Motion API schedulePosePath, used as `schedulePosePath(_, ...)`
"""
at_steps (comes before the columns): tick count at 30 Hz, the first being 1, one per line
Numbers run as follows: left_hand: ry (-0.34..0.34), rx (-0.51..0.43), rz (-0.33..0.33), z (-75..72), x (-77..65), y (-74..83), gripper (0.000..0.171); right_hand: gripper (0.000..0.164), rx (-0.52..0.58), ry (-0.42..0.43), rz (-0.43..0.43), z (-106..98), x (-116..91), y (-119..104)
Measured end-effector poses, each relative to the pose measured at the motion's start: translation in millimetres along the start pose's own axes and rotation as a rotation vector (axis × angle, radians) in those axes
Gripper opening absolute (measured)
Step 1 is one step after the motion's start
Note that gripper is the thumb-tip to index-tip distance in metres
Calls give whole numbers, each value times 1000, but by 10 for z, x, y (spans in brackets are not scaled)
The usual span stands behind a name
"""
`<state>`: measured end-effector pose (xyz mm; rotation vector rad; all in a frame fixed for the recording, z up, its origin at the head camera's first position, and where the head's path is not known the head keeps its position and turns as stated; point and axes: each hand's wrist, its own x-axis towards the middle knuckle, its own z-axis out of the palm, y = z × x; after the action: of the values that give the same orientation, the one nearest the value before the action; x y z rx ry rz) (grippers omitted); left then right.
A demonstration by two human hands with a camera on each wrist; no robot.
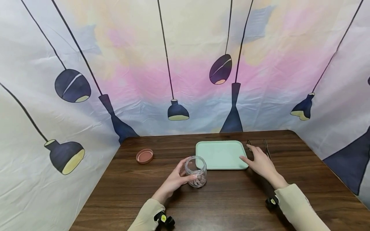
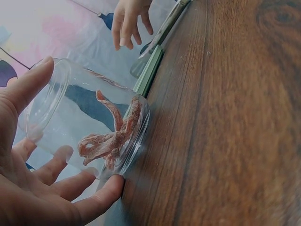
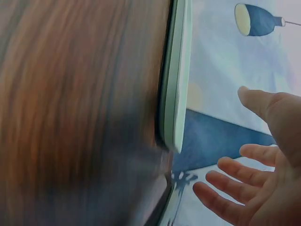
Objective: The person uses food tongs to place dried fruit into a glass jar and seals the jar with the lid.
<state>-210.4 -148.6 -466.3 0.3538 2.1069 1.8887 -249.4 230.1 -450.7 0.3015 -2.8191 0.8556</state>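
A clear glass jar (image 1: 196,176) stands upright and lidless on the table, its thumb-side wall gripped by my left hand (image 1: 176,178). Inside, a few wrinkled pinkish-brown strips (image 2: 110,139) with a pale dusting lie at the bottom. My right hand (image 1: 261,162) is held with spread, relaxed fingers over the right edge of a pale green tray (image 1: 221,155), and nothing is in it. Beyond those fingers, two thin metal ends of a utensil (image 1: 266,149) show; the hand hides the rest of it.
A round reddish-brown lid (image 1: 144,156) lies on the dark wood table (image 1: 219,202), left of the jar and farther back. Behind the table's far edge hangs a cloth backdrop (image 1: 144,80) printed with lamps. Each sleeve cuff has a small black camera (image 1: 163,219).
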Motion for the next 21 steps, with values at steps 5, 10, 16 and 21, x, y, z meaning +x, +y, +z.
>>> schedulePosePath(5, 6, 3, 0, -3, -13, 10, 79, 81, 70, -23, -21, 97, 11, -97)
schedulePosePath(10, 2, 2, 1, 1, -18, 14, 80, 77, 113, -34, -46, 173, 6, -185)
schedulePosePath(16, 2, 0, 1, 3, -20, 19, 80, 73, 156, -27, -89, 255, 10, -278)
schedulePosePath(21, -2, -4, 8, 5, -21, 20, 80, 74, 194, -55, -82, 322, 18, -360)
